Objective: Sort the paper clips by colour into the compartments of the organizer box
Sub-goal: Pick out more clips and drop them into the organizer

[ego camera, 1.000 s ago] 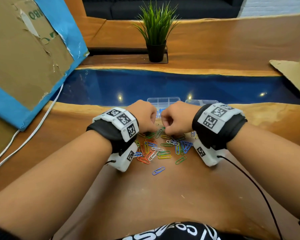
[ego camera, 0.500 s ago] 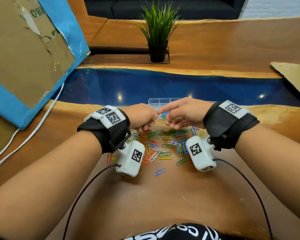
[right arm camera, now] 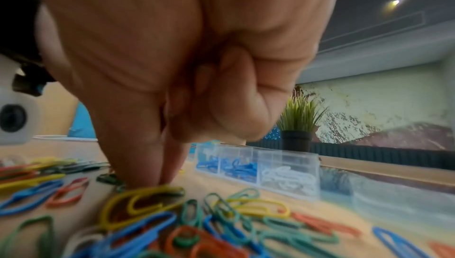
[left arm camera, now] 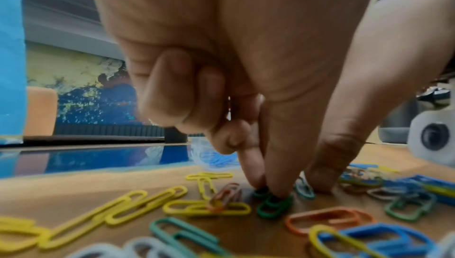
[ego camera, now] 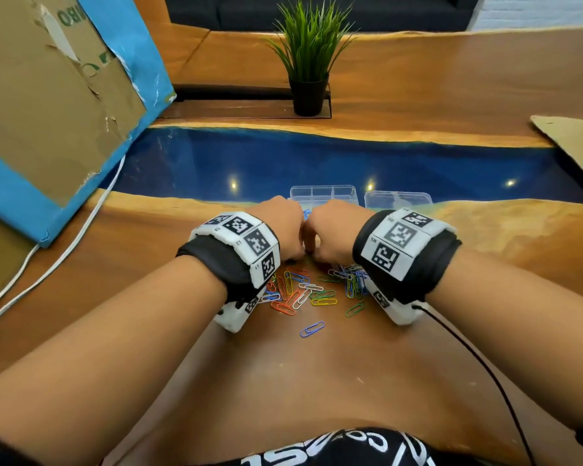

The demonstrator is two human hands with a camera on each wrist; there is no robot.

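Note:
A heap of coloured paper clips [ego camera: 310, 290] lies on the wooden table in front of a clear organizer box [ego camera: 322, 193]. Its near compartments hold blue clips [right arm camera: 234, 166] and white clips [right arm camera: 288, 178]. Both hands are knuckles-up on the far edge of the heap, almost touching. My left hand [ego camera: 283, 230] pinches a dark green clip [left arm camera: 273, 204] against the table with thumb and forefinger, its other fingers curled. My right hand [ego camera: 330, 230] also has thumb and forefinger pressed together on the table [right arm camera: 150, 180], beside a teal-green clip [left arm camera: 305, 188]. A yellow clip hides its tips.
The box's clear lid [ego camera: 398, 198] lies to the right of it. One blue clip [ego camera: 312, 328] lies apart, nearer to me. A potted plant [ego camera: 308, 62] stands far back, cardboard [ego camera: 48, 95] leans at the left with a white cable [ego camera: 64, 250], and more cardboard [ego camera: 572, 142] lies at the right.
Half a second ago both hands were lifted, the right forefinger stretched toward the left hand. Now both have dropped back onto the heap with fingertips pinching at clips.

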